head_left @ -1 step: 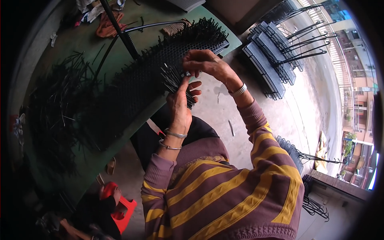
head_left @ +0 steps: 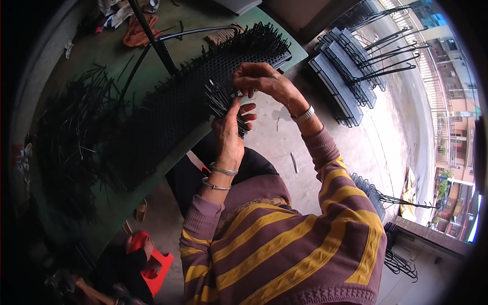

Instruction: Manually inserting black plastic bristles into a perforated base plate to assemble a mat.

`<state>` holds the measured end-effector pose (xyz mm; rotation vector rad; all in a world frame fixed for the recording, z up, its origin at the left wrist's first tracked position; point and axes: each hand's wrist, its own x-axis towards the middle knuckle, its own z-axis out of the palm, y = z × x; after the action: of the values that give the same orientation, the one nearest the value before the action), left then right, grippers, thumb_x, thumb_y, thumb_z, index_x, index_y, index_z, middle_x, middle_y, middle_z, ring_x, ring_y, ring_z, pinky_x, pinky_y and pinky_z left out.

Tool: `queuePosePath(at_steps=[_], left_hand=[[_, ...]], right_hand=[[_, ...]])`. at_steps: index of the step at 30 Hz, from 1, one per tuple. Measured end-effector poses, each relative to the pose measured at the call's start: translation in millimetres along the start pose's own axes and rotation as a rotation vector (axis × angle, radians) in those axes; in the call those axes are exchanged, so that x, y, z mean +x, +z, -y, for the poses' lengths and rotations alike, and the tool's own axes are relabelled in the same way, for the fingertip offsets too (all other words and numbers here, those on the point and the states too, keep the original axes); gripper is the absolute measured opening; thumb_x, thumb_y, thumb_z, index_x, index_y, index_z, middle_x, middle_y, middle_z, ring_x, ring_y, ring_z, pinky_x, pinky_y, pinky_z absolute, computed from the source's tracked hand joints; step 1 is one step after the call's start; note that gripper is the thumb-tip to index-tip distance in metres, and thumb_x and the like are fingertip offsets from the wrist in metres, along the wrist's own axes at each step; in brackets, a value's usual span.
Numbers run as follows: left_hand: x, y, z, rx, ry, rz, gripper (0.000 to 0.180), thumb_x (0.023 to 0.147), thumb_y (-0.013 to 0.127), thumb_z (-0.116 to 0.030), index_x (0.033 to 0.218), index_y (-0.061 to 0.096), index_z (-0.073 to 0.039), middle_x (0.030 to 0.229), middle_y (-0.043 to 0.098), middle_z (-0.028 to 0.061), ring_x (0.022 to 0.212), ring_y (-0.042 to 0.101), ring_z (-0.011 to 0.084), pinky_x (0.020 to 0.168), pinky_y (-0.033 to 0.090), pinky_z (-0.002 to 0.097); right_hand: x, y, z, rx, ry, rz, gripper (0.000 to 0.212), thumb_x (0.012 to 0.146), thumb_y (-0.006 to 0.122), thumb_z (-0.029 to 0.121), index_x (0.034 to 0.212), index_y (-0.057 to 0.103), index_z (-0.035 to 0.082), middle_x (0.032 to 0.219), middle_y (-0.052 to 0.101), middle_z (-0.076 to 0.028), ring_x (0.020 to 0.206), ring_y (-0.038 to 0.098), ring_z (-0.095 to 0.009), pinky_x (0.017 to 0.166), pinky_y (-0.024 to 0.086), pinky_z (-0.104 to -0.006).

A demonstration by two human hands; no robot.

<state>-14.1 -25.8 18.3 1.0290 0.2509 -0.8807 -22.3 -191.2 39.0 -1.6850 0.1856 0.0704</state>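
Observation:
My left hand (head_left: pixel 231 127) is closed round a bundle of thin black strips (head_left: pixel 217 97), whose ends fan out above the thumb. Just over the bundle, my right hand (head_left: pixel 258 81) bends down with thumb and fingertips drawn together. Whatever sits in that pinch is too small to make out. Behind both hands lies a black perforated panel (head_left: pixel 203 71) on the green table. Many short black strips (head_left: pixel 264 40) stand up in a dense row along its far edge. The panel's left part is lost in shadow.
Loose black strips (head_left: pixel 76 137) are heaped on the table's left. A black metal frame (head_left: pixel 161 51) rises behind the panel. Stacked mesh racks (head_left: pixel 340 66) with long hooks stand on the floor at right. Another person sits by a red stool (head_left: pixel 157 264) at lower left.

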Motion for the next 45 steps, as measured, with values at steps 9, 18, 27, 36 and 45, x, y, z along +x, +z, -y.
queuePosePath(at_steps=[9,18,27,36,45], left_hand=[[-6.7,2.2,-1.1,-0.013,0.022,-0.046,0.027,0.087,0.067,-0.028,0.098,0.067,-0.004,0.08,0.068,0.0047,0.069,0.069,0.0172,0.05,0.046,0.0255],[1.1,-4.1,6.2,0.069,0.018,-0.021,0.025,0.09,0.064,-0.027,0.101,0.067,-0.005,0.09,0.07,0.0073,0.074,0.069,0.017,0.055,0.051,0.0293],[10.6,-12.2,6.2,-0.081,-0.122,-0.057,0.032,0.09,0.065,-0.034,0.113,0.061,-0.012,0.094,0.068,0.0082,0.082,0.065,0.0175,0.067,0.055,0.035],[13.2,-7.7,17.9,-0.18,-0.204,-0.003,0.021,0.092,0.062,-0.025,0.107,0.061,-0.011,0.091,0.067,0.0105,0.083,0.066,0.0193,0.076,0.055,0.0393],[14.3,-13.5,22.2,-0.234,-0.197,0.045,0.016,0.092,0.061,-0.02,0.104,0.061,-0.008,0.092,0.068,0.0117,0.085,0.067,0.0214,0.082,0.055,0.0445]], right_hand=[[-2.2,1.5,-4.4,0.129,0.023,0.015,0.013,0.089,0.066,0.015,0.093,0.06,0.003,0.079,0.062,0.001,0.067,0.061,-0.009,0.062,0.05,-0.0224],[-7.9,-2.9,-3.8,0.077,0.072,0.015,0.015,0.089,0.065,0.01,0.097,0.06,-0.001,0.083,0.063,-0.004,0.07,0.063,-0.012,0.067,0.052,-0.0258],[-7.5,-13.2,19.6,-0.163,-0.279,-0.518,0.011,0.091,0.061,0.006,0.097,0.058,-0.003,0.086,0.068,-0.009,0.076,0.069,-0.017,0.069,0.054,-0.026],[39.6,-22.8,-12.1,-0.564,-0.569,-0.774,0.006,0.091,0.059,0.004,0.096,0.058,0.001,0.08,0.067,-0.009,0.073,0.071,-0.015,0.06,0.051,-0.0239],[33.4,-16.8,-5.3,-0.545,-0.529,-0.739,0.004,0.091,0.058,0.003,0.093,0.057,0.0,0.077,0.066,-0.008,0.075,0.071,-0.015,0.057,0.048,-0.0222]])
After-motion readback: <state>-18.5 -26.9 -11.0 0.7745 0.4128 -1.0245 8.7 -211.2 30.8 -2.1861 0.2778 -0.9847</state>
